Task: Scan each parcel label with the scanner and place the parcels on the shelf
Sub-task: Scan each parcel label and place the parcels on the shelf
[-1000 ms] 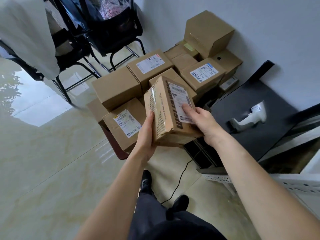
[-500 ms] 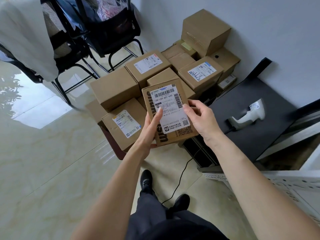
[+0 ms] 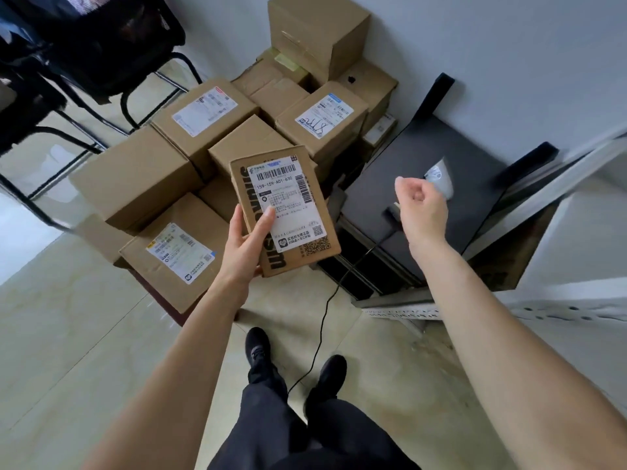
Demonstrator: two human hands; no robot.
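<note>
- Gripping a small brown parcel (image 3: 285,212) in the left hand (image 3: 246,245), thumb laid across the white label (image 3: 288,201), fingers hidden underneath; label face up, barcode toward the far end
- Parcel held in the air above the near edge of a stack of cardboard boxes (image 3: 190,157) on the floor
- Right hand (image 3: 422,210) off the parcel, fingers curled in loosely, holding nothing, hovering over the dark surface (image 3: 390,198)
- White scanner (image 3: 441,179) lying on that dark surface just beyond the right hand, mostly hidden behind it; not touching, as far as can be told
- Thin black cable (image 3: 322,320) trailing from the surface edge down to the floor between two black shoes (image 3: 330,376)
- Black chair frame (image 3: 112,56) at upper left, behind the boxes
- Pale metal shelf rail (image 3: 549,313) at right
</note>
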